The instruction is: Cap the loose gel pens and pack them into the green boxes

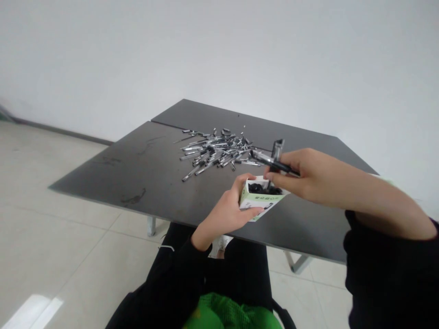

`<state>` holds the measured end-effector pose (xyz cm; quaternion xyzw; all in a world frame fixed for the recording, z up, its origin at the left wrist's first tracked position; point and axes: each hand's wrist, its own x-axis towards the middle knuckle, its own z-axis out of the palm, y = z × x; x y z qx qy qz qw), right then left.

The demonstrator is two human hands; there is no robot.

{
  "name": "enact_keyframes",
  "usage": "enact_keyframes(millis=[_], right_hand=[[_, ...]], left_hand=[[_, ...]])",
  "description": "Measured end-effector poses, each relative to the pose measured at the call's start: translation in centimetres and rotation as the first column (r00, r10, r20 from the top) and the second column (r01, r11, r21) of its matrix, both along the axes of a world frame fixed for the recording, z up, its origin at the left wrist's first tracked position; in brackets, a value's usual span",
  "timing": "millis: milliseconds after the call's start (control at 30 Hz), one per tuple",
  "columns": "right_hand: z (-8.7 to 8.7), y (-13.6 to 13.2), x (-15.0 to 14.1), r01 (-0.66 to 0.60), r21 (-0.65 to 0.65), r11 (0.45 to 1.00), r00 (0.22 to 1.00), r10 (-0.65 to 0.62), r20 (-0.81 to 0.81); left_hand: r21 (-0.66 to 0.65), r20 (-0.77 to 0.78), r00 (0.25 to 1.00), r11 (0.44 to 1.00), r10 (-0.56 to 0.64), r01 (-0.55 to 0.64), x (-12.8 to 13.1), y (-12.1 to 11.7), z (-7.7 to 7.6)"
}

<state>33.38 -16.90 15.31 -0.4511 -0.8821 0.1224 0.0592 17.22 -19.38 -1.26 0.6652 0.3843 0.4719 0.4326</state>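
My left hand (233,208) is wrapped around a small white and green cardboard box (262,203) at the near side of the table. Black pen ends show inside its open top. Just above the box, my right hand (298,176) is closed on a few clear-and-black pens (274,160), which point different ways; their exact number is hard to make out. Beyond the box, a loose pile of similar pens (216,151) lies scattered across the table, with some separate caps among them.
The dark table (113,169) has a seam between two tops and smudges on its left part. A white wall (219,55) rises behind it. Tiny bits lie near the far side. My legs are under the near edge.
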Motion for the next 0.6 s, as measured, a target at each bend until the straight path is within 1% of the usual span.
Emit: enact_keyframes(millis=[67,133,200,300,367,433,500,600], right_hand=[[-0.7,-0.5,1.1,0.005,-0.037,0.999,1.000,-0.004,0.019],[-1.2,-0.9,1.9,0.004,-0.022,1.000,1.000,-0.004,-0.018],[-1.5,-1.4,2.3,0.014,0.027,1.000,0.993,-0.011,-0.119],[-1.6,-2.1,2.3,0.081,0.091,0.992,0.959,-0.053,-0.278],[-1.8,-2.4,2.2,0.121,0.145,0.982,0.941,-0.067,-0.331],[-2.2,-2.5,2.2,0.101,0.199,0.975,0.940,-0.028,-0.340],[-2.7,-2.6,2.4,0.038,0.233,0.972,0.948,0.038,-0.315],[-3.5,-2.8,3.0,-0.042,0.226,0.973,0.966,0.097,-0.240]], left_hand=[[-0.003,-0.009,1.000,1.000,0.019,-0.019,0.0,0.1,-0.1],[0.005,-0.010,1.000,1.000,0.028,-0.028,0.1,0.1,-0.2],[0.024,0.000,1.000,0.999,0.022,-0.022,0.0,0.1,-0.2],[0.051,0.010,1.000,0.999,0.018,-0.018,0.0,0.1,-0.2],[0.054,0.010,1.000,0.998,0.019,-0.020,-0.1,0.0,-0.3],[0.047,0.016,1.000,0.999,0.017,-0.018,-0.1,0.0,-0.3],[0.027,0.031,0.999,0.999,0.016,-0.017,-0.1,0.1,-0.4],[-0.009,0.042,0.999,1.000,0.022,-0.022,0.0,0.2,-0.4]])
